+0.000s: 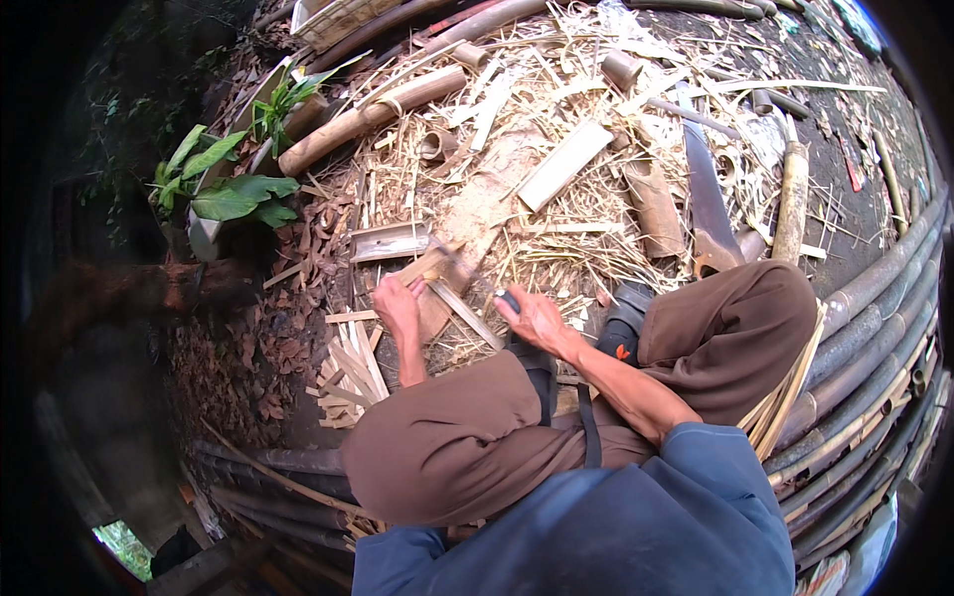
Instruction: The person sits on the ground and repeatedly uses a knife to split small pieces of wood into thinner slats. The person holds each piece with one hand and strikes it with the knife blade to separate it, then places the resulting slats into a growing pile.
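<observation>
The left hand (399,298) pinched a short bamboo piece (425,266) between thumb and fingers, ahead of the left knee (447,427). The right hand (537,323) was wrapped around the dark handle of a knife (471,272), its blade directed forward and left across the far end of the bamboo piece. Contact between cutting edge and bamboo could not be determined. The hands were apart; a pale slat (467,313) lay in the gap between them. A channel-shaped bamboo section (390,241) lay just beyond the left hand, and cut strips (353,372) lay beside the left forearm, bounding that side. The right forearm passed between the knees. A large saw (708,194) lay well apart, forward and right.
</observation>
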`<action>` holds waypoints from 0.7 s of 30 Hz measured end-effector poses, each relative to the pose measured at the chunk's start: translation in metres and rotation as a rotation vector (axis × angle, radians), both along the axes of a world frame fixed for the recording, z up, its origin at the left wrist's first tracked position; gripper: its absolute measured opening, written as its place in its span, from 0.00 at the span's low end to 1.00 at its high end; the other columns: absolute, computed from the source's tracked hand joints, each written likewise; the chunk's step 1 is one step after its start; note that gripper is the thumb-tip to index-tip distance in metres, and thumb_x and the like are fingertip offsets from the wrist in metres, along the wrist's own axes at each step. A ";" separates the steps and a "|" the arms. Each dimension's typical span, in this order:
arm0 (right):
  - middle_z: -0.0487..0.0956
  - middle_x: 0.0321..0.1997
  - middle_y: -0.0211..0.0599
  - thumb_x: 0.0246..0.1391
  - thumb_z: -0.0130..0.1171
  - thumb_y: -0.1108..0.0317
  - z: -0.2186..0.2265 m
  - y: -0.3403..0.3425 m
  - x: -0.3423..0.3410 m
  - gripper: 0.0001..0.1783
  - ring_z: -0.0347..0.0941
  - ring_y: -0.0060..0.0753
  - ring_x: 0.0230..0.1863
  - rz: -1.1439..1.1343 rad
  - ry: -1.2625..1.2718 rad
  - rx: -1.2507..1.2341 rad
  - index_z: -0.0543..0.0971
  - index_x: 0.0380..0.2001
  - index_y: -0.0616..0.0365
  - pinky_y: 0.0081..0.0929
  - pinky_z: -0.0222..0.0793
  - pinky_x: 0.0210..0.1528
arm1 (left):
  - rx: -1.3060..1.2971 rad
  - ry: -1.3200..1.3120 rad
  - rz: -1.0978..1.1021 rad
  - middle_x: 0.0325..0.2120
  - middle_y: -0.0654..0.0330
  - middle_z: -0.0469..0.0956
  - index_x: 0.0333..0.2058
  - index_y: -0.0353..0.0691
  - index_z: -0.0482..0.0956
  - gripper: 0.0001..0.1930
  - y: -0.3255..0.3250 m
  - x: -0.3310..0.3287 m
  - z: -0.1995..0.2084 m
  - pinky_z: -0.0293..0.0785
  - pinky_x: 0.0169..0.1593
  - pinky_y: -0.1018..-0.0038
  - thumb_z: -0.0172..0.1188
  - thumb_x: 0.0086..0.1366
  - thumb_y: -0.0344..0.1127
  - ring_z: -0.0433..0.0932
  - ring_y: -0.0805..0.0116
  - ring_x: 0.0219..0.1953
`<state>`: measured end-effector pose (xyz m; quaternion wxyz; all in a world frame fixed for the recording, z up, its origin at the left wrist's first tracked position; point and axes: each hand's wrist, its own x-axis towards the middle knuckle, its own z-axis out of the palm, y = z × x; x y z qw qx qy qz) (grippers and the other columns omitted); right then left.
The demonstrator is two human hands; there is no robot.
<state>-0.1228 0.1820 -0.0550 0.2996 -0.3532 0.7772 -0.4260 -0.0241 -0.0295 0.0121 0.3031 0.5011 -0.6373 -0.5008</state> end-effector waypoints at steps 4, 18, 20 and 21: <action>0.75 0.19 0.57 0.61 0.50 0.47 -0.014 0.009 -0.011 0.21 0.74 0.67 0.27 -0.007 0.021 0.080 0.69 0.38 0.56 0.55 0.69 0.31 | -0.029 -0.036 -0.029 0.32 0.42 0.76 0.34 0.19 0.71 0.17 0.004 -0.007 0.000 0.86 0.32 0.66 0.39 0.70 0.31 0.84 0.49 0.33; 0.75 0.19 0.54 0.61 0.52 0.52 0.016 0.009 0.016 0.17 0.74 0.60 0.23 0.049 -0.011 -0.029 0.73 0.38 0.56 0.49 0.70 0.27 | -0.023 -0.005 -0.002 0.31 0.40 0.76 0.31 0.18 0.70 0.16 -0.002 0.000 -0.008 0.86 0.31 0.66 0.40 0.70 0.30 0.84 0.48 0.31; 0.75 0.19 0.55 0.61 0.53 0.52 -0.025 0.011 -0.005 0.17 0.74 0.61 0.23 -0.068 -0.063 0.056 0.72 0.38 0.55 0.51 0.69 0.28 | 0.009 0.032 0.030 0.30 0.41 0.76 0.29 0.19 0.69 0.17 0.010 -0.019 0.004 0.86 0.31 0.66 0.40 0.70 0.30 0.84 0.49 0.31; 0.75 0.19 0.55 0.61 0.53 0.52 -0.027 0.009 -0.010 0.17 0.74 0.62 0.23 -0.129 -0.101 0.104 0.72 0.39 0.55 0.52 0.69 0.28 | 0.031 0.039 0.044 0.30 0.41 0.76 0.28 0.20 0.69 0.17 0.012 -0.019 0.003 0.86 0.30 0.67 0.40 0.70 0.30 0.84 0.49 0.31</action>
